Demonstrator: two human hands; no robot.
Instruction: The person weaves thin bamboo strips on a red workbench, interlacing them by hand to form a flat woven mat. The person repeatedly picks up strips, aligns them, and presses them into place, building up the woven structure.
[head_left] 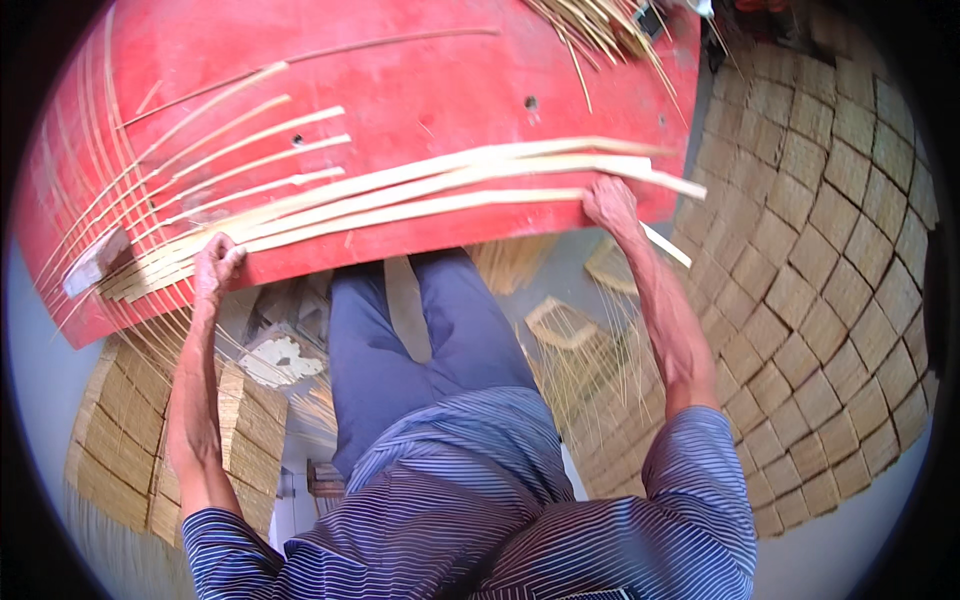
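Note:
Long pale bamboo strips (420, 185) run side by side across the near part of a red table (420, 95). My right hand (610, 205) is closed around the nearest strip, whose end sticks out past my fist toward the lower right. Further left, my left hand (218, 265) is closed at the same strip, fingers curled at the table's near edge. Beside it lies a partly woven piece (150, 262), where wide strips cross thin ones. A whitish block (96, 262) rests on its left end. Several shorter strip ends (300, 122) fan out above the weave.
A thin brown stick (400, 42) lies across the table's far side. At the far right edge sits a bundle of narrow strips (605, 30). Many woven square pieces (800, 300) stand in rows on the right, with more stacked woven pieces (120, 430) at lower left.

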